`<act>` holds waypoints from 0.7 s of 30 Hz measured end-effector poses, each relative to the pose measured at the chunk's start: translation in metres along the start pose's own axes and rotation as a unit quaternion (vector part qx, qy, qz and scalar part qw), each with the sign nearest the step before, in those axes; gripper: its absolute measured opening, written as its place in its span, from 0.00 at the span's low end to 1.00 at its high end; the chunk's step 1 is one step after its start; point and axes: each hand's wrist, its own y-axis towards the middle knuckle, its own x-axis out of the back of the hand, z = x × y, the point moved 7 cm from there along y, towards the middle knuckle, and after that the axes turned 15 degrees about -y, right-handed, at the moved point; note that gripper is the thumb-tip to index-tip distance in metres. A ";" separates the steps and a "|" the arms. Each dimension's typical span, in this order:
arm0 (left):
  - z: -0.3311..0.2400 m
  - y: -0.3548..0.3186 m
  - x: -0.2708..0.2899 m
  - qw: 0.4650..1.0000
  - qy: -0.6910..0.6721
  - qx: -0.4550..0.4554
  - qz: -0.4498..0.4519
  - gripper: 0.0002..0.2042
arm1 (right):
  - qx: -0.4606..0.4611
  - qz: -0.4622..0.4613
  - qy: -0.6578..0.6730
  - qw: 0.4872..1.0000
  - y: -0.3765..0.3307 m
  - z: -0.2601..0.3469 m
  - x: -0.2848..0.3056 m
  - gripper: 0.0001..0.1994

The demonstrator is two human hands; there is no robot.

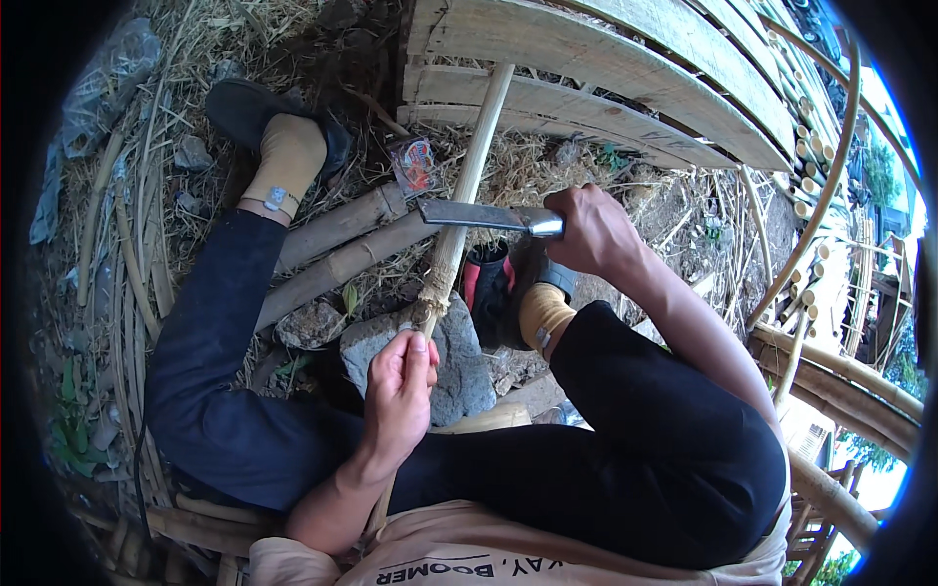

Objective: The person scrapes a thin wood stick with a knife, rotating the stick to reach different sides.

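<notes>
My left hand is closed around a long pale bamboo stick, just below a rough, frayed joint. The stick slants from my lap up to the wooden slats at the top. In my right hand is the handle of a knife with a broad, dark, straight blade. That blade points left and crosses over the stick above the joint; whether it touches the wood I cannot tell. Under the stick, between my legs, lies a grey stone block.
A slatted wooden pallet stands at the far side. Two thick bamboo poles lie on straw-covered ground at left centre, near a crumpled red wrapper. Cut bamboo poles are stacked at right. My shoes rest on the ground.
</notes>
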 end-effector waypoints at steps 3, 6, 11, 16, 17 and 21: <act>0.004 -0.002 -0.003 1.000 0.009 -0.007 0.006 0.16 | -0.004 -0.005 -0.022 1.000 -0.003 -0.005 0.007 0.09; 0.003 -0.002 -0.004 1.000 0.008 -0.004 0.005 0.16 | -0.002 -0.014 -0.035 0.999 -0.001 -0.004 0.007 0.09; 0.001 -0.009 -0.006 0.999 -0.028 0.032 0.014 0.16 | -0.109 -0.003 0.017 0.994 0.012 -0.033 0.006 0.10; 0.009 -0.009 -0.012 0.998 -0.026 0.048 0.023 0.16 | -0.101 -0.041 -0.030 0.994 0.004 -0.067 0.033 0.11; 0.009 -0.008 -0.010 0.998 -0.026 0.051 0.019 0.16 | -0.093 -0.036 0.003 0.995 0.004 -0.056 0.027 0.12; 0.002 0.000 -0.009 0.999 -0.025 0.012 0.032 0.15 | -0.012 -0.077 0.088 0.993 -0.008 -0.022 0.036 0.16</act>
